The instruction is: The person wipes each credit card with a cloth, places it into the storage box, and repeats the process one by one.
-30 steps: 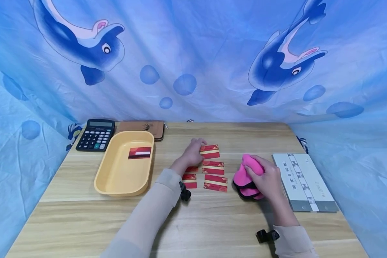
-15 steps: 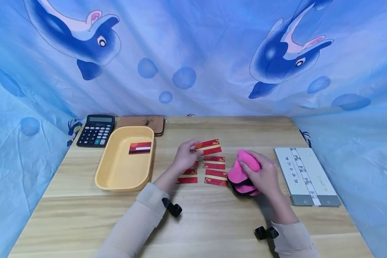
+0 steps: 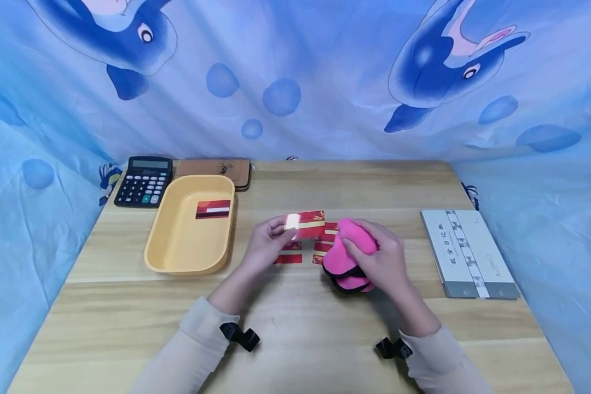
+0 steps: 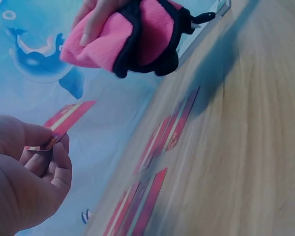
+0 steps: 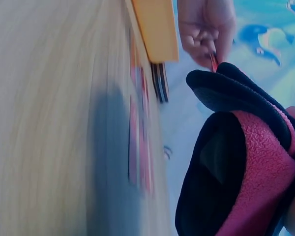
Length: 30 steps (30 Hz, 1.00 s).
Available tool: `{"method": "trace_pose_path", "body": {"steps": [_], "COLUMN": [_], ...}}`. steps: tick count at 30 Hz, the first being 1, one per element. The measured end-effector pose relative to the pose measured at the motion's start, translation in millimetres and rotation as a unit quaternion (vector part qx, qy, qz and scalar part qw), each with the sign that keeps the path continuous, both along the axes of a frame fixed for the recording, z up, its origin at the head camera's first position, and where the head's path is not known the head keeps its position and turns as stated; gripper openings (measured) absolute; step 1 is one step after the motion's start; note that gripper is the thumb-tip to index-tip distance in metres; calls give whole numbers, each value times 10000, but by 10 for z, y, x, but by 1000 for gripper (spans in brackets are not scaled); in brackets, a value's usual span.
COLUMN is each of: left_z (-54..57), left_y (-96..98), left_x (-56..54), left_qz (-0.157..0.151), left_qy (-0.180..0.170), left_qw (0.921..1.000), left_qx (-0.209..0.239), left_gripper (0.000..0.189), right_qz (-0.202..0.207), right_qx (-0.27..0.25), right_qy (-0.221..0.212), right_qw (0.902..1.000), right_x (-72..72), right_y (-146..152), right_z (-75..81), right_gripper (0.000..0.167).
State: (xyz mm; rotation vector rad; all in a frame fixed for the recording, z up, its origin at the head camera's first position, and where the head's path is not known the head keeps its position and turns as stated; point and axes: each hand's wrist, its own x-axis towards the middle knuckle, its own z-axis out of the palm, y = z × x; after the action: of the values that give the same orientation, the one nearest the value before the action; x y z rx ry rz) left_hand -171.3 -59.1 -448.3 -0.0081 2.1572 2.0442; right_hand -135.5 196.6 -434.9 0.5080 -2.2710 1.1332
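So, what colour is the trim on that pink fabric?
Black trim, clearest in the left wrist view.

The card [image 3: 309,223] my left hand [image 3: 265,244] pinches looks like glossy plastic, with a white glare. My right hand [image 3: 384,257] grips pink cloth [image 3: 339,257], fuzzy, fleece-like, with matt black edging [image 5: 219,91]. Left of my left hand, the tray [image 3: 187,238] is smooth plastic; beneath both hands, the wood-grained table [image 3: 305,339] has a soft sheen.

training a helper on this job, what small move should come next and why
Probably bring the pink cloth onto the raised card: the left hand pinches that card above the table, the right hand grips the cloth nearby, and the left wrist view shows a gap between card and cloth.
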Motion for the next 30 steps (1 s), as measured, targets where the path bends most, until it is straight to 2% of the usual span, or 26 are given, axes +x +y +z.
{"method": "trace_pose_path", "body": {"steps": [5,8,12,15,18,20,23,27,30], "left_z": [32,39,33,24,13,-3,-17,-6,0], "left_y": [14,51,98,126,146,165,200,208,192], "left_x": [18,44,80,100,119,139,169,182,166], "left_qz": [197,289,267,125,-156,-391,-587,-584,-595], "left_qy": [-306,-368,-356,-283,-114,10,131,191,275], "left_qw": [9968,9913,9850,9851,9860,9870,9871,9869,9864], "left_qx": [715,1232,1668,1693,1655,1557,1484,1489,1505], "left_gripper": [30,29,26,27,36,40,42,41,40], "right_qz": [125,61,-87,-167,-289,-387,-492,-544,-565], "right_qx": [101,168,301,380,481,543,459,257,434], "right_qy": [216,319,429,485,525,468,243,-20,110], "right_qw": [9996,9993,9986,9980,9970,9967,9974,9982,9974], "right_x": [-48,-71,-117,-140,-162,-172,-186,-195,-206], "right_y": [-187,-267,-329,-359,-394,-412,-429,-440,-454], "right_z": [70,85,70,42,30,28,28,31,41], "right_gripper": [42,41,41,40,39,39,43,50,49]}}
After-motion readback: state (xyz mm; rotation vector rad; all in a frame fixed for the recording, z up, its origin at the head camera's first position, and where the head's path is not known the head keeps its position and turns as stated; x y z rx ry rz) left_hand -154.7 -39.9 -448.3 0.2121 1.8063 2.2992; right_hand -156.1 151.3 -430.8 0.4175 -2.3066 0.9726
